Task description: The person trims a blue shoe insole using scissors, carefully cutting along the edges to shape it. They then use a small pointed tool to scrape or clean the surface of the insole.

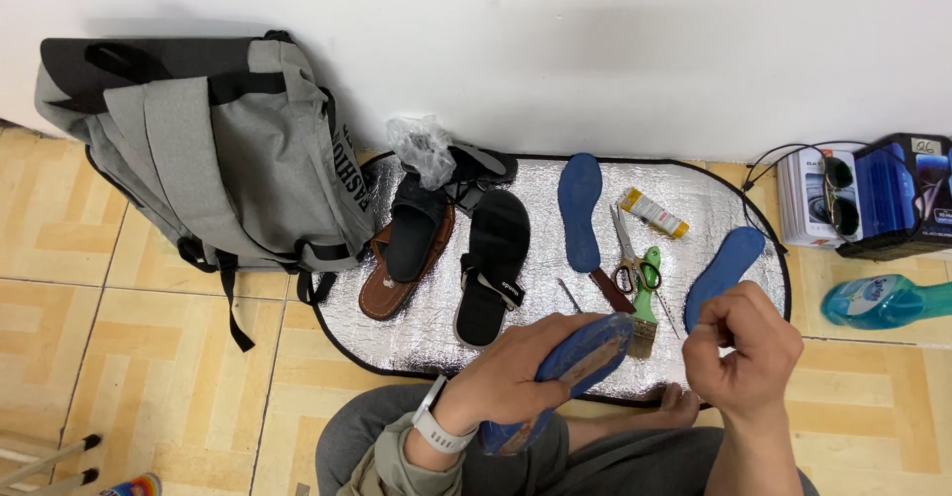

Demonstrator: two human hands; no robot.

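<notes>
My left hand grips a blue shoe sole held tilted over my lap, its edge facing up. My right hand hovers just right of it with fingers pinched together; what it holds is too small to tell. Ahead lies a silver reflective mat with two black flip-flops, a brown sandal, two blue insoles, scissors, a green-handled brush and a yellow glue tube.
A grey backpack leans against the white wall at left. At right stand boxes with sunglasses, a dark blue box and a blue spray bottle. The floor is tan tile. Chair legs show at bottom left.
</notes>
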